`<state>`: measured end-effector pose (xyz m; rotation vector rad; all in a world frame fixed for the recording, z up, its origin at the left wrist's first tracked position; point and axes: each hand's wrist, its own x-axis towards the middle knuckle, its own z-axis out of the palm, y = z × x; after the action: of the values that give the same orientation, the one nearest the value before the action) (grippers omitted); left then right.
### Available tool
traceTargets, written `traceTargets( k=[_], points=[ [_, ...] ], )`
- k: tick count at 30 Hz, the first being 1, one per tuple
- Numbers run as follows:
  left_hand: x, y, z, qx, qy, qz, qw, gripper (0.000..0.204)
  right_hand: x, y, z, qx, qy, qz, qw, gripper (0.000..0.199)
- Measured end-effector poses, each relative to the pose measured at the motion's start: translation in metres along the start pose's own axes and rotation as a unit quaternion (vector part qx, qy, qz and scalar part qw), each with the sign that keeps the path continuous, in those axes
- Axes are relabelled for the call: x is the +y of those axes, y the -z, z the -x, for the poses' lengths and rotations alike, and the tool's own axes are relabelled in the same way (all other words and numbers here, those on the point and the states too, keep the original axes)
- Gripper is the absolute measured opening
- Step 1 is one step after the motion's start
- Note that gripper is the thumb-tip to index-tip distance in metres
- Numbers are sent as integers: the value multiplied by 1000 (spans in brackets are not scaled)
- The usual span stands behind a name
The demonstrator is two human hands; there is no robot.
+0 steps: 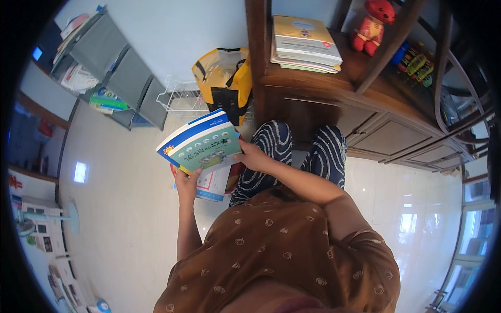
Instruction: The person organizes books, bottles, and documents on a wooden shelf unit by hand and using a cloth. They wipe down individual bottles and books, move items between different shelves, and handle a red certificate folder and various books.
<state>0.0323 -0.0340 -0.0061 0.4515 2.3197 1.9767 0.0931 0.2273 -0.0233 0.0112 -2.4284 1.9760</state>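
Head view: grasps a green-covered paperback (206,151) atop a blue-and-white paperback (194,134), with bare left hand (187,181) and bare right hand (253,157).

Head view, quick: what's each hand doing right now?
Left hand: closed, holding the books at their lower edge.
Right hand: closed, holding the same books at their right edge.

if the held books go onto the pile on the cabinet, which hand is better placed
Probably the right hand: it grips the held books by their right edge, nearer the pile. The left hand holds their lower edge, farther from it.
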Motion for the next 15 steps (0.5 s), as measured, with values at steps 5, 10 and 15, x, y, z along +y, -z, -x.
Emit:
traceTargets(
  k=[5, 10, 15],
  points=[
    [102, -60, -2, -133, -116, -154, 972, 44, -49, 66, 90, 150, 70, -33, 986, 35],
    [174, -155, -32, -146, -279, -26, 949, 75, -109, 130, 120, 339, 150, -45, 928, 40],
    [245, -234, -94, -54, -444, -63, 892, 74, -161, 209, 90, 454, 223, 86, 858, 48]
  ],
)
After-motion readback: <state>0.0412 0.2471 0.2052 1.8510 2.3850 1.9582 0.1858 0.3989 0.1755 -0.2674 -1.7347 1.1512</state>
